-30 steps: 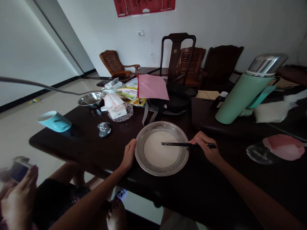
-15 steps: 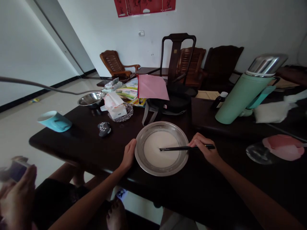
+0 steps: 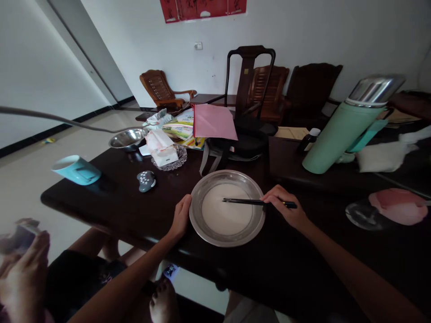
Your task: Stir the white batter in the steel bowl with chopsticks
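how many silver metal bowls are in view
2: one silver metal bowl of white liquid between the left hand and right hand; one shiny silver metal bowl far left on the dark table. More may be hidden.

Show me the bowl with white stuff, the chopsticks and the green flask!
Bowl (image 3: 227,241): head view, on its near inner wall.
Chopsticks (image 3: 242,201): head view, on the black shafts.
Green flask (image 3: 343,134): head view, on its body.

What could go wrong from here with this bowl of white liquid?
A quick sweep of the black chopsticks in the right hand might splash white liquid over the rim, perhaps onto the dark bag just behind. And if the left hand slipped from its side, the metal bowl might shift on the table.
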Motion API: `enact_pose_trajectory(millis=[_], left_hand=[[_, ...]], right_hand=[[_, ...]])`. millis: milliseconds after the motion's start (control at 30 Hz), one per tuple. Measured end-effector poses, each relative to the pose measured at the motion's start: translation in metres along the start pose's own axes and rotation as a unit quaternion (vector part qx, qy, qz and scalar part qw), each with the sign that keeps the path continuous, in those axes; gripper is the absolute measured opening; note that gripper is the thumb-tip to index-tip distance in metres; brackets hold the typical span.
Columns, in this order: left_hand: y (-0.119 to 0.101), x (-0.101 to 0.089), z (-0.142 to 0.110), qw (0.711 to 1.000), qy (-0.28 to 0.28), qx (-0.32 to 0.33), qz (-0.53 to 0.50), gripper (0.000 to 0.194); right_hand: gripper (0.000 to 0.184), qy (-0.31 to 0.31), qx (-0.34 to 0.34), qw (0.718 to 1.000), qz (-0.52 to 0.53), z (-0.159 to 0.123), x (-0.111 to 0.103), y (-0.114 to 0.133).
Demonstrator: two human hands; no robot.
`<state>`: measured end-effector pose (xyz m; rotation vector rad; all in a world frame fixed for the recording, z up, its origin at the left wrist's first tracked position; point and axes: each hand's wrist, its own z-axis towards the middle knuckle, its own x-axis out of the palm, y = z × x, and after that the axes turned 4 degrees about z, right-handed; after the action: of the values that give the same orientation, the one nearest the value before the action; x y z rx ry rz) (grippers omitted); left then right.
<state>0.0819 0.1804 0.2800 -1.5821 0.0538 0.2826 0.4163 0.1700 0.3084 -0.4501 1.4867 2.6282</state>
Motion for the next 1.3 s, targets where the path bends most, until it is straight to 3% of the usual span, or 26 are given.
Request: enact_pose_trajectory(millis=[100, 300, 467, 633, 833, 1000, 1200, 1300], left_hand=[[-0.0014, 0.0005, -0.0004, 1.000, -0.003, 0.003, 0.009, 0.047], [-0.0057, 0.0020, -0.0015, 1.000, -0.004, -0.002, 0.005, 0.049], [-0.0096, 0.0024, -0.0026, 1.000, -0.010, 0.002, 0.019, 0.049], [-0.0074, 0.0023, -0.0025, 1.000, -0.008, 0.003, 0.008, 0.048], [-0.0063, 0.0019, -0.0019, 1.000, -0.007, 0.008, 0.013, 0.049], [-0.0065, 0.0017, -0.0015, 1.000, -0.008, 0.008, 0.015, 0.048], [-0.0049, 0.0011, -0.0008, 1.000, -0.008, 0.010, 0.015, 0.049], [-0.0051, 0.0009, -0.0009, 1.000, -0.008, 0.009, 0.016, 0.049]], right_hand=[[0.032, -0.035, 0.005, 0.999, 0.019, -0.0001, -0.0022, 0.0002], [0.028, 0.005, 0.004, 1.000, 0.006, -0.0003, 0.0016, 0.0014], [0.032, -0.058, 0.014, 0.998, 0.016, -0.0009, -0.0009, -0.0004], [0.029, -0.005, -0.003, 1.000, 0.007, -0.0003, 0.0019, 0.0001], [0.032, -0.052, 0.006, 0.999, 0.009, -0.0009, -0.0009, -0.0018], [0.028, -0.006, 0.002, 1.000, -0.001, -0.0010, 0.0028, -0.0002], [0.033, -0.067, 0.009, 0.998, 0.015, -0.0010, 0.0010, -0.0006], [0.033, -0.034, 0.005, 0.999, 0.018, -0.0014, 0.0024, 0.0015]])
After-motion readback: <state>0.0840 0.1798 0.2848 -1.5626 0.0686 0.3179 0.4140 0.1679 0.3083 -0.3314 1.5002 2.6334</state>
